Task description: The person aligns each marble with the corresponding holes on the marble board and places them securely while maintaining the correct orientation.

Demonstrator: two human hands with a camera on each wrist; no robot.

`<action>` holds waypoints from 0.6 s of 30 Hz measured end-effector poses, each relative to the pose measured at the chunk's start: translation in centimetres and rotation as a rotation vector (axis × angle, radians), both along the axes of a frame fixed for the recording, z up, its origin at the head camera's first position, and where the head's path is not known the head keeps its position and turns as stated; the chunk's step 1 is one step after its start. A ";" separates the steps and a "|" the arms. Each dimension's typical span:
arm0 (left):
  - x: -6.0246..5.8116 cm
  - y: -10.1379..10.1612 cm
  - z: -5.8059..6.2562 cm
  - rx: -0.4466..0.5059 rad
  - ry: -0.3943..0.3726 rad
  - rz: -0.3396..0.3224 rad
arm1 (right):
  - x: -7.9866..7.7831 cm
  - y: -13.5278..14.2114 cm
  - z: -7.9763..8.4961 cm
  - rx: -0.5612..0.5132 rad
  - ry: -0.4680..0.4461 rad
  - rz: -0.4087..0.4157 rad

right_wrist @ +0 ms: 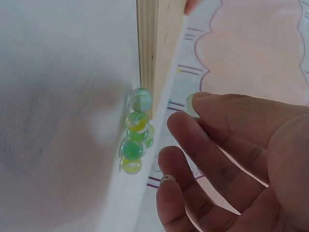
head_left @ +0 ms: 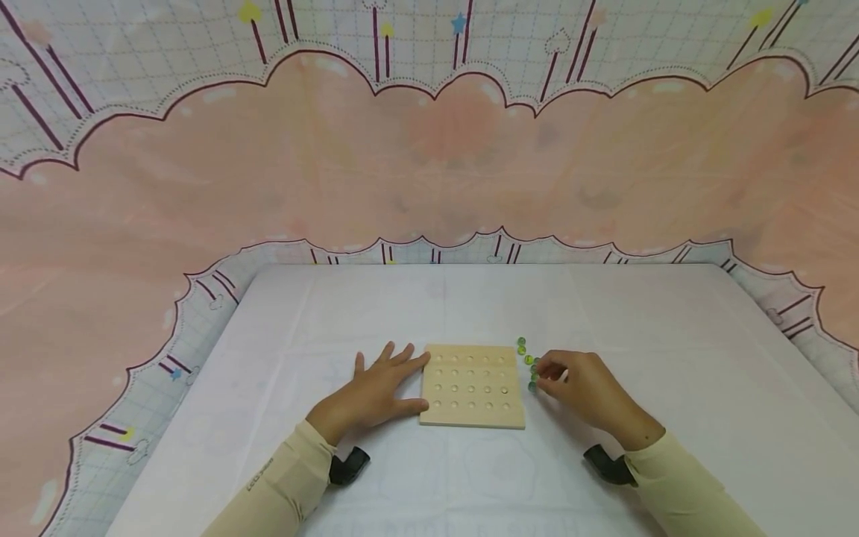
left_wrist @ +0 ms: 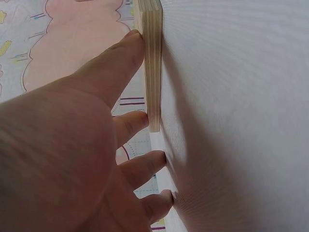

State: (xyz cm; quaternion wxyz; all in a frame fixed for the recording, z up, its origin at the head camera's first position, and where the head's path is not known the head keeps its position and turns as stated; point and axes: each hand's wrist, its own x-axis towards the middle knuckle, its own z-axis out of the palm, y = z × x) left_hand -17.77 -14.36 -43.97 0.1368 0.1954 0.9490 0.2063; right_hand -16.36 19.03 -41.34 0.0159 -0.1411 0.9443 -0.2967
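Note:
A pale wooden board point(head_left: 473, 424) with rows of round hollows lies flat on the table. My left hand point(head_left: 376, 388) is spread at its left side, thumb and a fingertip against the edge; the left wrist view shows the thumb point(left_wrist: 123, 60) touching the layered board edge point(left_wrist: 153, 63). One hollow at the right shows a darker ring, perhaps a clear marble point(head_left: 505, 390). Off the board's right edge, green and yellow glass marbles point(head_left: 521, 350) form a loose line. Over them, my right hand point(head_left: 590, 388) pinches a pale green marble point(right_wrist: 189, 106) between thumb and index finger, partly hidden by the thumb.
A white cloth covers the table point(head_left: 335, 306). Behind it hangs a printed pink curtain point(head_left: 429, 164). Several marbles point(right_wrist: 133, 149) cluster beside the board's edge in the right wrist view. Black wrist devices point(head_left: 349, 467) sit below both sleeves.

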 end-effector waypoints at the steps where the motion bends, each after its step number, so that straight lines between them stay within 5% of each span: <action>1: 0.0 0.0 0.0 0.002 -0.001 0.001 | 0.0 -0.1 0.0 -0.001 0.003 0.003; 18: 0.1 0.0 0.1 0.005 -0.011 0.011 | 0.9 -1.6 0.2 0.000 0.022 0.077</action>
